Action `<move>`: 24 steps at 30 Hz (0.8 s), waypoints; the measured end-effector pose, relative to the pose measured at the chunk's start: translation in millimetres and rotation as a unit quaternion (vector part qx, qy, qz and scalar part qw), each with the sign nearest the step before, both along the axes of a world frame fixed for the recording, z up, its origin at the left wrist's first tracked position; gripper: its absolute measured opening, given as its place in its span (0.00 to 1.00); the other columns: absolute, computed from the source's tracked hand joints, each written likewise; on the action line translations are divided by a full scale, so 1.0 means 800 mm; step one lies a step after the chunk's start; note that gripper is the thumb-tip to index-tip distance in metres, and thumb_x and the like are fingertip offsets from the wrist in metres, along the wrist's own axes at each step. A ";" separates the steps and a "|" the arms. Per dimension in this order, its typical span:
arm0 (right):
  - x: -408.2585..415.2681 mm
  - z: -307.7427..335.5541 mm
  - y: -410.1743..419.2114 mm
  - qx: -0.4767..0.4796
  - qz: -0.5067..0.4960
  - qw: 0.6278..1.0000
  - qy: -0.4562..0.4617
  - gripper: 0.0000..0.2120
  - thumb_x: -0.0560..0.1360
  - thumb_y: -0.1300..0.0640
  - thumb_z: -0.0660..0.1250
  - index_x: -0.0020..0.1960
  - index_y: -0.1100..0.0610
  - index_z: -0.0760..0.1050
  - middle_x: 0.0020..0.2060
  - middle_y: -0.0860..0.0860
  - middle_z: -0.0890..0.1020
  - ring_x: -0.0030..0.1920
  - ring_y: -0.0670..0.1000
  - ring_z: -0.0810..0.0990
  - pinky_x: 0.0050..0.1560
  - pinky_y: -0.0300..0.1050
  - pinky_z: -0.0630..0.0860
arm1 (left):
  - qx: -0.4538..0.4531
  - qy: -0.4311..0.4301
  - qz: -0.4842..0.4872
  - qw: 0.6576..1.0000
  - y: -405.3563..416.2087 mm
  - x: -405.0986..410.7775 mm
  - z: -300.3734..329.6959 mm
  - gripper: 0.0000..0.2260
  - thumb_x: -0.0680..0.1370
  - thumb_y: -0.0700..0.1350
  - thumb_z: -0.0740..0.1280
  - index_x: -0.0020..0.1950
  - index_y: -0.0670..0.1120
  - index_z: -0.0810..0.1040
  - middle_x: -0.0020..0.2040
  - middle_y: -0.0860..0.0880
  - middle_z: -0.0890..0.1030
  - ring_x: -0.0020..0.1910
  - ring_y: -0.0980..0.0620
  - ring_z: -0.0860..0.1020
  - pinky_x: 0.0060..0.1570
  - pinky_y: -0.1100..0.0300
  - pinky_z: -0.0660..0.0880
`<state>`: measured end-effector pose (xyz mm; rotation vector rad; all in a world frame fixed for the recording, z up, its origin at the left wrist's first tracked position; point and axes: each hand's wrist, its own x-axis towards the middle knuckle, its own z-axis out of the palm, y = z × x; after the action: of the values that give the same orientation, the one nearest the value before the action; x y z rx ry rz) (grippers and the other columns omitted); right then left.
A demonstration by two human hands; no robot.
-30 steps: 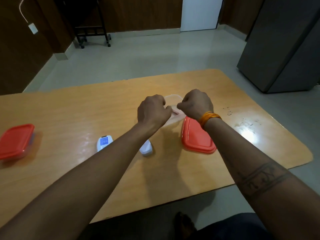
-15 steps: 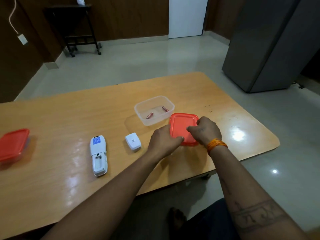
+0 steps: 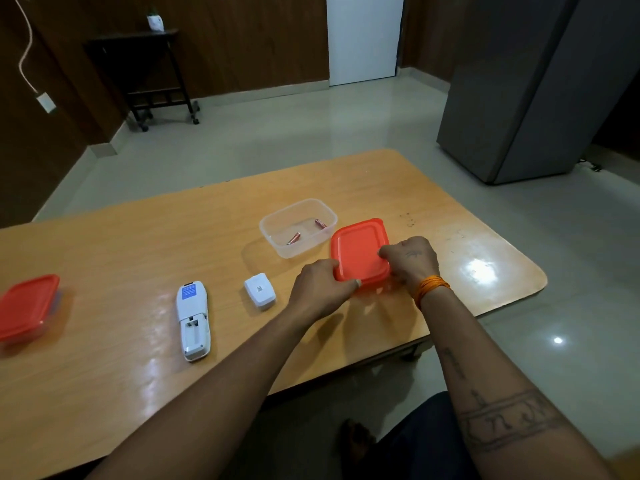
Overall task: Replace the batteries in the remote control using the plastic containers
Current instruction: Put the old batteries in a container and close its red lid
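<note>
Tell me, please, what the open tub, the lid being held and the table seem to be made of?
Tub: clear, slightly frosted plastic; the batteries show through its wall.
Lid: opaque orange-red plastic, smooth with a moulded rim.
Table: wood or wood-look laminate; grain under a glossy, reflective finish.

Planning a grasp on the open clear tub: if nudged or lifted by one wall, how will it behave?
The clear container looks thin-walled, so likely light and apt to slide on the glossy table rather than tip. Its walls probably flex if pinched. The two batteries lie loose inside, so they would probably roll when it tilts.
</note>
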<state>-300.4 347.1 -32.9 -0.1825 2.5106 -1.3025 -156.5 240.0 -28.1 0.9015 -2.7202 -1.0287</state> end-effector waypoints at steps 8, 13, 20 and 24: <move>0.017 0.031 0.000 -0.015 -0.029 0.987 0.155 0.10 0.73 0.55 0.69 0.49 0.61 0.83 0.42 0.56 0.86 0.40 0.60 0.82 0.41 0.54 0.82 | 0.120 0.103 0.063 0.985 -0.011 0.003 0.012 0.23 0.80 0.53 0.72 0.71 0.44 0.80 0.66 0.49 0.83 0.64 0.48 0.81 0.65 0.49 0.78; 0.032 0.048 -0.005 -0.012 0.042 0.916 0.398 0.08 0.79 0.53 0.71 0.56 0.55 0.81 0.47 0.54 0.86 0.45 0.60 0.83 0.40 0.49 0.79 | 0.262 0.290 0.207 0.897 -0.044 -0.006 0.043 0.12 0.86 0.47 0.63 0.49 0.47 0.84 0.51 0.43 0.87 0.40 0.47 0.86 0.38 0.54 0.83; 0.045 0.032 -0.032 -0.048 0.149 0.869 0.469 0.05 0.75 0.61 0.75 0.50 0.55 0.83 0.43 0.51 0.83 0.41 0.55 0.79 0.38 0.48 0.76 | 0.335 0.288 0.281 0.852 -0.112 0.005 0.064 0.14 0.80 0.51 0.74 0.48 0.39 0.82 0.43 0.41 0.85 0.33 0.45 0.84 0.31 0.59 0.80; 0.054 0.029 -0.051 -0.123 0.152 0.890 0.411 0.09 0.73 0.66 0.73 0.52 0.58 0.85 0.49 0.52 0.84 0.43 0.51 0.82 0.45 0.33 0.78 | 0.329 0.278 0.290 0.854 -0.136 0.015 0.053 0.03 0.76 0.36 0.75 0.46 0.41 0.82 0.46 0.37 0.84 0.36 0.44 0.81 0.35 0.57 0.82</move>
<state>-257.4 306.6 -9.3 -1.3888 2.7316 -1.6251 -144.1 130.9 14.2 1.1571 -1.4717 -1.7351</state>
